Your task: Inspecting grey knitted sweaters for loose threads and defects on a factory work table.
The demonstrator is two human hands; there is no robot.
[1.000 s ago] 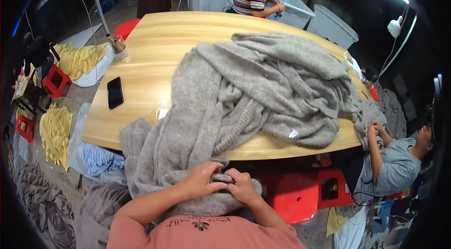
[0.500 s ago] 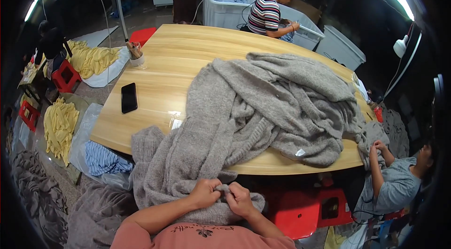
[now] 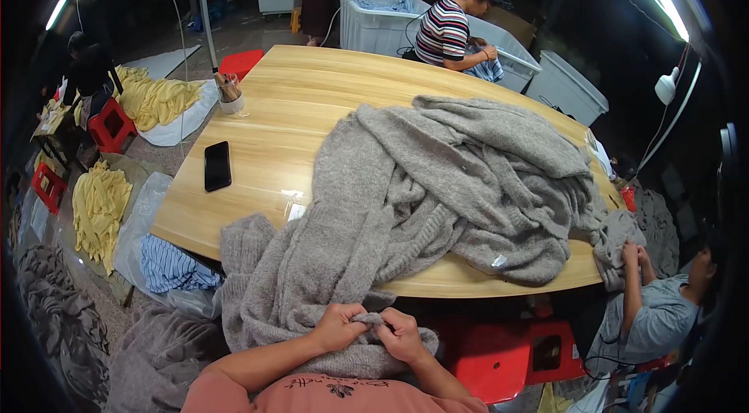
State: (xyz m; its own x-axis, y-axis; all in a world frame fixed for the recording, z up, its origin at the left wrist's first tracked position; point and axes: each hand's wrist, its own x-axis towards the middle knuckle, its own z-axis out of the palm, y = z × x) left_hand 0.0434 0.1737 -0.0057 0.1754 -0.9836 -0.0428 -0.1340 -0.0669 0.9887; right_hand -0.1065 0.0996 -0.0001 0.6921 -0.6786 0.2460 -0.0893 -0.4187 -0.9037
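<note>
A grey-brown knitted sweater (image 3: 312, 257) hangs from the table edge down into my lap. My left hand (image 3: 341, 327) pinches a fold of its knit, fingers closed. Close beside it on the right, my right hand (image 3: 400, 333) grips the same edge, thumb and fingers pressed together. A short stretch of fabric runs between the two hands. Whether anything small is also between my fingers cannot be seen. More of the same grey knitwear (image 3: 499, 155) lies heaped across the table, with a small white tag (image 3: 498, 261) on it.
On the wooden table (image 3: 273, 101) lie a black phone (image 3: 218, 166) and a cup of tools (image 3: 229, 93). Co-workers sit at the far side (image 3: 446, 31) and right (image 3: 659, 304). Red stools (image 3: 488, 362), yellow garments (image 3: 101, 210) and striped cloth (image 3: 178, 263) surround the table; white bins (image 3: 374, 19) stand behind.
The whole view has shifted slightly. Both my hands keep their grip on the sweater, almost in the same place. The co-worker at right has shifted their hands a little.
</note>
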